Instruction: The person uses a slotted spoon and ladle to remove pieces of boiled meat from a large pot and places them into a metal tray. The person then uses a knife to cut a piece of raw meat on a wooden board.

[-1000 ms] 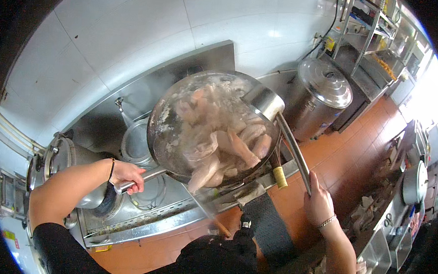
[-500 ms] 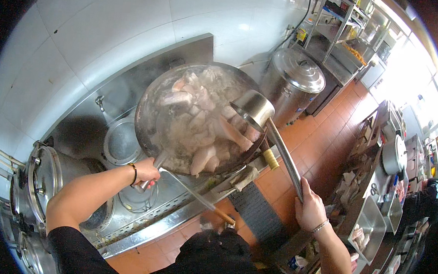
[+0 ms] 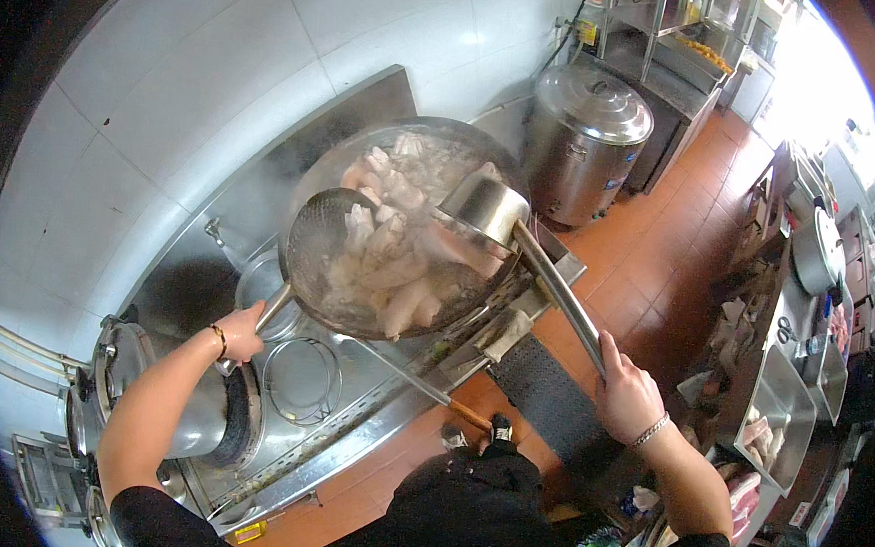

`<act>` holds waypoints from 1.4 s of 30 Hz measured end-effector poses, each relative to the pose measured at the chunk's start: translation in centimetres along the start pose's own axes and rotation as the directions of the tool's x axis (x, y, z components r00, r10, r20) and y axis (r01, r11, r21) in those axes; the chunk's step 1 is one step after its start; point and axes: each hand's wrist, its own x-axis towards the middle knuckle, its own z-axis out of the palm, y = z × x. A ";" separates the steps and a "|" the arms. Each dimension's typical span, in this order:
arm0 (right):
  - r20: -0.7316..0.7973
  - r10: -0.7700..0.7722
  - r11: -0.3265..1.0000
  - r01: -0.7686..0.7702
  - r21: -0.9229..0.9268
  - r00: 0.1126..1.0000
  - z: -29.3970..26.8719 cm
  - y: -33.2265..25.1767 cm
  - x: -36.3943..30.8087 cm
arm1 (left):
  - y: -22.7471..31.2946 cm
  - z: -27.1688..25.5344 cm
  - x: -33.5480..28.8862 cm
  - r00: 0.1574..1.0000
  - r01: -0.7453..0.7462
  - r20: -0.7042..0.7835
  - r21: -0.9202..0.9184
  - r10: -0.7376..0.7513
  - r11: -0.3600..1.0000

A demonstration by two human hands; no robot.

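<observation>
A large wok [image 3: 510,153] holds pale chunks of meat [image 3: 393,186] in steaming, cloudy liquid. My left hand [image 3: 240,334] is closed round the metal handle of a wide dark skimmer [image 3: 318,228], whose bowl sits at the wok's left side with meat against it. In my right hand [image 3: 630,398] is the long handle of a deep steel ladle [image 3: 480,206]. The ladle's cup is tilted over the right part of the wok, close to the meat. Steam and the ladle hide some of the contents.
A tall lidded stockpot [image 3: 590,148] stands beyond the wok. A wooden-handled tool [image 3: 406,377] lies across the stove's front edge, near a wire ring [image 3: 301,380]. Another large pot [image 3: 193,419] is at left. On the right, a counter carries a steel tray [image 3: 786,395] with meat.
The skimmer bowl has come up into view at the wok's left side, with my left hand drawn lower left. The ladle has shifted slightly left over the wok.
</observation>
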 end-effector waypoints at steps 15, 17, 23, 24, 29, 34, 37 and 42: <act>0.067 -0.073 0.994 0.078 -0.074 0.995 2.2 1.7 1.8 | 8.6 2.3 2.0 0.883 0.313 0.469 -0.643 0.035 0.699; 0.082 -0.106 0.984 0.116 -0.132 0.991 2.8 1.8 3.2 | 9.2 2.8 2.7 0.883 0.326 0.466 -0.688 0.050 0.648; 0.186 -0.088 0.992 0.103 -0.069 0.979 5.4 0.2 8.7 | 12.4 6.5 4.5 0.916 0.247 0.378 -0.794 0.132 0.555; 0.205 -0.080 0.995 0.089 -0.033 0.976 5.6 -0.2 9.5 | 13.2 7.3 4.6 0.925 0.223 0.350 -0.818 0.151 0.530; 0.270 -0.104 0.994 0.088 0.070 0.957 6.2 -2.5 11.6 | 16.8 9.1 4.7 0.942 0.238 0.310 -0.886 0.128 0.397; 0.216 -0.147 0.982 0.115 0.152 0.965 5.6 -3.5 11.7 | 15.9 9.2 3.2 0.936 0.228 0.310 -0.895 0.168 0.383; 0.204 -0.146 0.975 0.107 0.193 0.968 4.5 -3.3 10.6 | 13.5 8.5 2.3 0.886 0.270 0.377 -0.892 0.268 0.362; 0.216 -0.168 0.965 0.117 0.233 0.962 2.7 -2.9 8.7 | 11.9 8.6 0.6 0.827 0.350 0.449 -0.882 0.340 0.314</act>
